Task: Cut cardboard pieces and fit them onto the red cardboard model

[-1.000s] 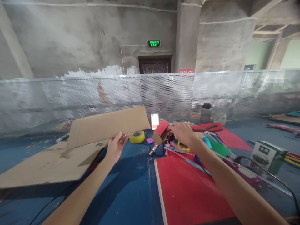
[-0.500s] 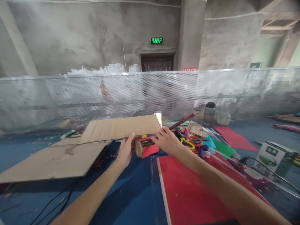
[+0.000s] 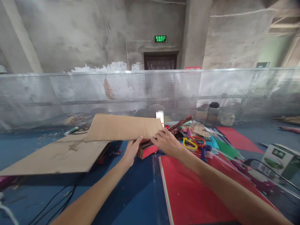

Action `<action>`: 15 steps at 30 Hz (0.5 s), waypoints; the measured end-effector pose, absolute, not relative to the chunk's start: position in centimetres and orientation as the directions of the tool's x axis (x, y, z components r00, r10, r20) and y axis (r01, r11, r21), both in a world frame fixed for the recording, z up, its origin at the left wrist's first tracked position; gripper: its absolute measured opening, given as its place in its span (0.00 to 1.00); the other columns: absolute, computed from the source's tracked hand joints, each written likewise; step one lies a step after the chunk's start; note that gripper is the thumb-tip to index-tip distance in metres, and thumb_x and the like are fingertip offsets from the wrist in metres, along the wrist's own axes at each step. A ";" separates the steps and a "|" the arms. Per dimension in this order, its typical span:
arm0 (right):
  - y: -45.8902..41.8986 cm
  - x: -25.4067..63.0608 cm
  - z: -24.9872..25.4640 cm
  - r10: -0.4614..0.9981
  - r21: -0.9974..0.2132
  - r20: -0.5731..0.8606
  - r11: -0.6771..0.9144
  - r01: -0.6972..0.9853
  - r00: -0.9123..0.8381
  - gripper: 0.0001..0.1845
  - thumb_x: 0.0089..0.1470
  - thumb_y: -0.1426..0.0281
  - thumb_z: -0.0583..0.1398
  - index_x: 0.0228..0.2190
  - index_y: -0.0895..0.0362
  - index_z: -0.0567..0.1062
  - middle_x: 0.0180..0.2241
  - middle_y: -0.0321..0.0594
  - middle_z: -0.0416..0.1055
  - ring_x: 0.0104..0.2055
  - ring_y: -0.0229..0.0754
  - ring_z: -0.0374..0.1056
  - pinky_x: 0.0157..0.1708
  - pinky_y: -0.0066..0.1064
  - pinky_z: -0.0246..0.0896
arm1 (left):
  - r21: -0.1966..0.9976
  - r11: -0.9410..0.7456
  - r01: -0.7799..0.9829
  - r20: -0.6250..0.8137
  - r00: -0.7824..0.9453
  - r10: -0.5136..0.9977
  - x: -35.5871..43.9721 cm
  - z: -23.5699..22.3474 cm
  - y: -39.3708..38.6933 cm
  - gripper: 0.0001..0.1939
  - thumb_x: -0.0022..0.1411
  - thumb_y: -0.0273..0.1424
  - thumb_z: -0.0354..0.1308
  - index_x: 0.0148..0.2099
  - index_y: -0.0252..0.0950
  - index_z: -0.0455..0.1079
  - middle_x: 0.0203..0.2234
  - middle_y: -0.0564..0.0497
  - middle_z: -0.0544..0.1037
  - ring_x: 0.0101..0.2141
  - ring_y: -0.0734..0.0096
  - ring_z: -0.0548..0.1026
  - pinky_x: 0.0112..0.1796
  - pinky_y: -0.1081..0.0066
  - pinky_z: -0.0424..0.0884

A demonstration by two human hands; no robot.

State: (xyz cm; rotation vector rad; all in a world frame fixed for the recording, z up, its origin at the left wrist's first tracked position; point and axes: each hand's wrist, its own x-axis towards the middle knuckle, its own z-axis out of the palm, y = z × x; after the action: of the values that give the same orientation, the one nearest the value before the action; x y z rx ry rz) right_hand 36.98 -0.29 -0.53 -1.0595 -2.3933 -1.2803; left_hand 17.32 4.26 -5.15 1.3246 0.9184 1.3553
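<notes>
A flat strip of brown cardboard (image 3: 124,127) is held up in front of me, tilted. My left hand (image 3: 131,153) grips its lower edge, thumb on top; the fingers underneath are hidden. My right hand (image 3: 168,143) is closed at the strip's lower right corner, around a small red-sided cardboard piece (image 3: 148,152) with dark brown rods (image 3: 181,122) that stick out behind the hand. This piece sits under the strip, between both hands. A larger cardboard sheet (image 3: 53,156) lies to the left, beneath the strip's left end.
A stack of red paper (image 3: 194,190) lies at front right. Behind it are yellow-handled scissors (image 3: 189,144), orange-handled scissors (image 3: 198,141) and green paper (image 3: 226,149). Further right stand a green-and-white box (image 3: 276,161) and a bottle (image 3: 212,114). A perforated metal screen (image 3: 126,90) closes the back.
My right hand has brought the red-sided piece leftwards, down to the strip's lower right corner. The strip has shifted right and lowered in my left hand. Its right end now meets my right fingers.
</notes>
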 end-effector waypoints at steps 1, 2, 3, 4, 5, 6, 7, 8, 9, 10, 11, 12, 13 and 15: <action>-0.3 37.0 -0.5 0.485 0.630 0.499 0.366 0.685 -0.718 0.10 0.65 0.78 0.53 0.39 0.58 0.75 0.33 0.44 0.74 0.39 0.47 0.68 0.47 0.41 0.59 | 0.957 -0.255 -0.142 0.266 0.065 0.962 17.4 -5.1 4.3 0.13 0.60 0.40 0.65 0.43 0.38 0.79 0.37 0.43 0.85 0.46 0.51 0.81 0.40 0.63 0.78; -0.3 37.0 -0.4 0.477 0.627 0.500 0.376 0.682 -0.723 0.10 0.65 0.78 0.53 0.39 0.58 0.75 0.33 0.44 0.74 0.39 0.47 0.68 0.47 0.41 0.60 | 0.949 -0.279 -0.145 0.289 0.053 0.956 17.5 -5.2 4.3 0.13 0.60 0.40 0.65 0.42 0.38 0.79 0.39 0.42 0.85 0.47 0.51 0.81 0.41 0.63 0.78; -0.3 36.9 -0.3 0.464 0.620 0.506 0.390 0.680 -0.727 0.11 0.65 0.78 0.53 0.40 0.58 0.75 0.33 0.44 0.74 0.40 0.47 0.69 0.48 0.42 0.61 | 0.945 -0.291 -0.153 0.301 0.051 0.952 17.6 -5.2 4.3 0.13 0.60 0.40 0.65 0.42 0.37 0.79 0.41 0.42 0.85 0.48 0.51 0.80 0.43 0.63 0.77; -0.3 36.9 -0.3 0.448 0.606 0.517 0.411 0.681 -0.730 0.12 0.66 0.79 0.52 0.40 0.58 0.75 0.34 0.44 0.75 0.41 0.47 0.69 0.50 0.43 0.61 | 0.941 -0.297 -0.164 0.308 0.048 0.950 17.6 -5.3 4.4 0.13 0.60 0.41 0.65 0.42 0.37 0.79 0.42 0.43 0.84 0.48 0.52 0.80 0.45 0.63 0.77; -0.2 37.0 -0.3 0.426 0.578 0.536 0.444 0.684 -0.729 0.13 0.66 0.79 0.52 0.40 0.57 0.76 0.35 0.44 0.75 0.43 0.47 0.69 0.54 0.45 0.61 | 0.937 -0.300 -0.179 0.312 0.043 0.949 17.7 -5.3 4.5 0.14 0.60 0.41 0.65 0.42 0.36 0.79 0.43 0.43 0.84 0.48 0.52 0.80 0.46 0.63 0.76; 0.0 37.1 -0.3 0.401 0.538 0.558 0.491 0.685 -0.726 0.15 0.66 0.80 0.51 0.40 0.56 0.76 0.37 0.44 0.76 0.46 0.47 0.69 0.58 0.47 0.59 | 0.935 -0.295 -0.196 0.308 0.037 0.951 17.7 -5.4 4.6 0.14 0.60 0.41 0.65 0.41 0.36 0.79 0.43 0.43 0.84 0.47 0.53 0.81 0.46 0.63 0.76; 0.2 37.2 -0.4 0.372 0.491 0.580 0.549 0.676 -0.724 0.15 0.66 0.80 0.51 0.39 0.55 0.76 0.39 0.44 0.76 0.50 0.46 0.69 0.61 0.49 0.56 | 0.935 -0.282 -0.215 0.295 0.031 0.955 17.7 -5.5 4.7 0.15 0.60 0.41 0.65 0.41 0.35 0.79 0.42 0.43 0.84 0.46 0.53 0.81 0.46 0.63 0.76; 0.4 37.5 -0.5 0.338 0.443 0.599 0.616 0.652 -0.726 0.16 0.66 0.79 0.51 0.39 0.53 0.76 0.43 0.42 0.76 0.53 0.45 0.68 0.64 0.50 0.54 | 0.936 -0.259 -0.236 0.274 0.029 0.961 17.7 -5.6 4.8 0.15 0.60 0.42 0.65 0.40 0.34 0.78 0.40 0.42 0.84 0.45 0.53 0.81 0.45 0.63 0.76; 0.6 37.8 -0.6 0.300 0.399 0.612 0.682 0.613 -0.732 0.15 0.66 0.79 0.52 0.39 0.52 0.76 0.46 0.40 0.76 0.56 0.44 0.67 0.65 0.51 0.54 | 0.938 -0.231 -0.256 0.247 0.032 0.968 17.7 -5.7 4.9 0.15 0.59 0.42 0.65 0.39 0.34 0.78 0.38 0.42 0.85 0.43 0.53 0.82 0.44 0.63 0.76; 0.8 38.2 -0.8 0.257 0.370 0.620 0.737 0.565 -0.741 0.14 0.66 0.78 0.53 0.39 0.50 0.76 0.48 0.37 0.76 0.57 0.42 0.66 0.65 0.51 0.55 | 0.941 -0.201 -0.274 0.219 0.039 0.975 17.7 -5.7 4.9 0.16 0.58 0.42 0.65 0.38 0.33 0.77 0.36 0.42 0.85 0.41 0.54 0.82 0.42 0.64 0.77; 1.0 38.6 -0.9 0.213 0.359 0.632 0.772 0.525 -0.745 0.13 0.66 0.77 0.54 0.39 0.49 0.76 0.49 0.35 0.76 0.57 0.41 0.67 0.65 0.51 0.57 | 0.943 -0.169 -0.286 0.190 0.047 0.981 17.7 -5.8 4.9 0.16 0.58 0.43 0.66 0.37 0.33 0.77 0.34 0.42 0.84 0.40 0.54 0.83 0.39 0.64 0.77; 1.2 39.1 -1.1 0.170 0.364 0.652 0.785 0.501 -0.739 0.12 0.66 0.76 0.55 0.39 0.49 0.76 0.48 0.35 0.76 0.56 0.40 0.67 0.64 0.51 0.58 | 0.946 -0.139 -0.292 0.160 0.050 0.986 17.7 -5.8 4.9 0.16 0.57 0.43 0.66 0.37 0.33 0.76 0.33 0.42 0.84 0.38 0.55 0.83 0.37 0.65 0.77; 1.3 39.7 -1.3 0.130 0.382 0.684 0.775 0.504 -0.718 0.12 0.65 0.76 0.56 0.39 0.49 0.76 0.46 0.35 0.76 0.54 0.40 0.68 0.63 0.50 0.60 | 0.949 -0.115 -0.292 0.134 0.046 0.990 17.7 -5.8 4.9 0.16 0.56 0.43 0.66 0.37 0.33 0.76 0.32 0.43 0.84 0.36 0.56 0.83 0.34 0.67 0.76; 1.5 40.7 -1.5 0.041 0.430 0.762 0.715 0.552 -0.647 0.12 0.63 0.78 0.57 0.39 0.50 0.76 0.43 0.38 0.76 0.51 0.41 0.69 0.60 0.50 0.63 | 0.954 -0.075 -0.289 0.087 0.028 0.996 17.7 -5.9 4.8 0.16 0.55 0.42 0.67 0.37 0.33 0.76 0.31 0.43 0.84 0.33 0.58 0.83 0.29 0.70 0.75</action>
State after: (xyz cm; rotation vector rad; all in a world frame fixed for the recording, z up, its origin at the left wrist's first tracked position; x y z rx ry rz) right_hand 40.74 1.46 -1.51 -0.4482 -2.1521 -0.8532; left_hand 17.75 4.84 -5.88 1.0675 0.9223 1.3625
